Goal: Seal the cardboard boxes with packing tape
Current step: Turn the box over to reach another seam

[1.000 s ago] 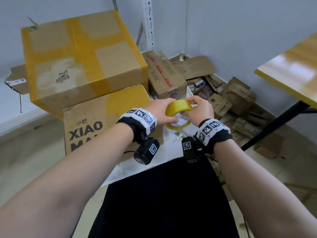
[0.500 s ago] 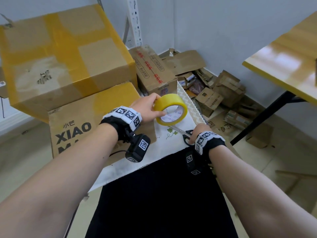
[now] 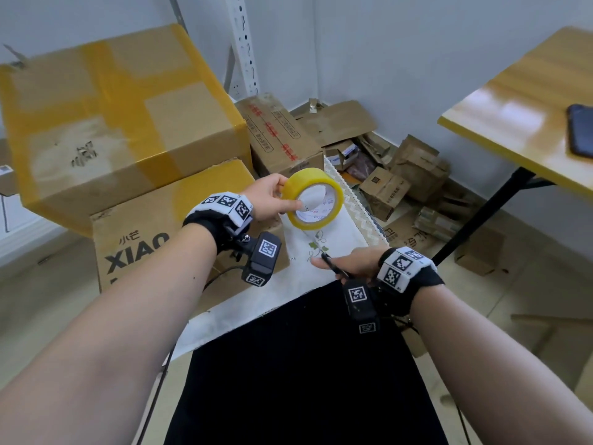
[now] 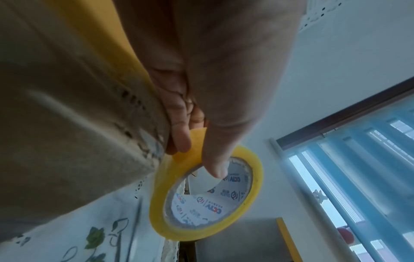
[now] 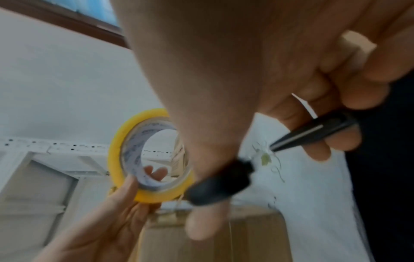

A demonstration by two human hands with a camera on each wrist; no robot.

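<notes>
My left hand [image 3: 290, 194] pinches a roll of yellow packing tape [image 3: 333, 191] and holds it upright above the white cloth. The thumb [image 4: 215, 159] reaches inside the roll's [image 4: 156, 203] printed core, with fingers on the outer rim. My right hand [image 3: 333, 261] is lower and nearer to me, and grips black scissors [image 3: 335, 268]. The thumb is through a handle loop and the closed blades [image 5: 313, 131] point at the cloth. The tape roll [image 5: 116, 150] also shows in the right wrist view. A large taped cardboard box [image 3: 122, 117] lies tilted on a box printed XIAO [image 3: 167, 226], left of both hands.
A white cloth with a leaf print [image 3: 337, 239] covers the surface under my hands. More cardboard boxes [image 3: 282, 133] and flattened cartons [image 3: 401, 175] pile in the corner. A yellow-edged table [image 3: 519, 117] with a dark phone [image 3: 582, 130] stands at the right.
My right hand let go of the tape roll, dropped to the scissors on the cloth and took hold of them. The left hand now holds the roll alone.
</notes>
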